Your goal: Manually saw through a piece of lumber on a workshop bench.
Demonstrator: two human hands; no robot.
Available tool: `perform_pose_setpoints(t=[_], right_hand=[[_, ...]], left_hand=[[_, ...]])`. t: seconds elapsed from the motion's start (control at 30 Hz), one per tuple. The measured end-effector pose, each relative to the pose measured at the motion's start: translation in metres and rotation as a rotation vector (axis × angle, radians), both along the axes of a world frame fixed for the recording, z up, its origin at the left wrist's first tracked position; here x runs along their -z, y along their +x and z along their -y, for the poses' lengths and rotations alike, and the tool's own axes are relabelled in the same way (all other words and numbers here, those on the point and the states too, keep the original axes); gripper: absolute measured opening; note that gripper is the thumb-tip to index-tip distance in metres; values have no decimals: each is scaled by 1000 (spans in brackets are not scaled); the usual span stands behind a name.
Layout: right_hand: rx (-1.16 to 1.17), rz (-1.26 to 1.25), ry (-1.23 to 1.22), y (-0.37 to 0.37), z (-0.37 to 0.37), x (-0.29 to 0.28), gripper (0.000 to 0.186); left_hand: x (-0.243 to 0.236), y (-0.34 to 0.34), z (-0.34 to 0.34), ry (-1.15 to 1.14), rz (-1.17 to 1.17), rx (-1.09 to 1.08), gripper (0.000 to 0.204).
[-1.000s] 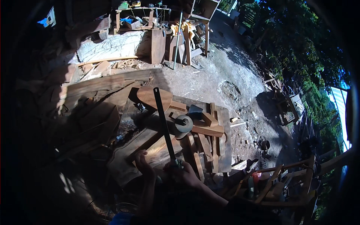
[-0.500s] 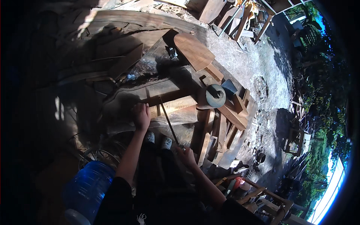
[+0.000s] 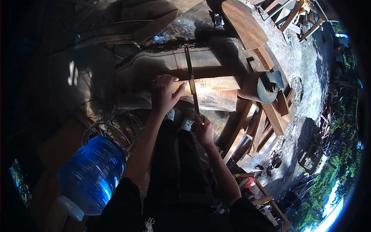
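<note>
A pale board with pencil marks lies sunlit on a thick, rough timber block. My left hand presses on the board's left part, fingers curled over it and thumb stretched toward the blade. My right hand grips the near end of a saw, its long narrow dark blade seen nearly edge-on. The blade crosses the board just right of my left thumb, its far end reaching past the board over the block. My fingers mostly hide the saw's handle.
A round log section stands by the board's right end. Beyond it are a rounded wooden slab and several loose wood pieces. A blue water jug lies at my lower left, near looped wire. My shoes are below the block.
The saw has slid away from me across the board, so more blade shows beyond it. My left thumb has spread toward the blade. The whole view has shifted.
</note>
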State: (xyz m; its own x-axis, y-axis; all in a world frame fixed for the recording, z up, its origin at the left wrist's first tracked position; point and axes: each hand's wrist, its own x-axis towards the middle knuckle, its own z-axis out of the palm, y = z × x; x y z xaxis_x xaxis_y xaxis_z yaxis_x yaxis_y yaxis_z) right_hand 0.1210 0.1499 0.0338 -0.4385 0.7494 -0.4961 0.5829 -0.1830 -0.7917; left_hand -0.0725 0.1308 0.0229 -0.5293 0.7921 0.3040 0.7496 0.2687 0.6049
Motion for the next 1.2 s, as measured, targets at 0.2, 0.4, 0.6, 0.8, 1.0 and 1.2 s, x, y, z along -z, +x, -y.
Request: perform_pose_setpoints(t=[0.2,0.4,0.6,0.8,1.0,1.2], right_hand=[[35,-99,-73,-9,4,-11,30],[-35,-93,14,-10,-11,-22,27],[-58,-109,44,-16,-18,-25,30],[-153,74,214,-12,-19,-3,27],[-165,121,336,-16,-17,-6,17],[-137,137,280,-23,-15,-13,17]], left_hand=[[-5,-12,28,-64,17,143,60],[-15,-17,17,-12,-61,49,57],[-17,-26,8,13,-96,-29,56],[2,-10,-8,32,-42,35,54],[4,-13,-21,18,55,-103,37],[14,-16,-60,-173,-182,-566,33]])
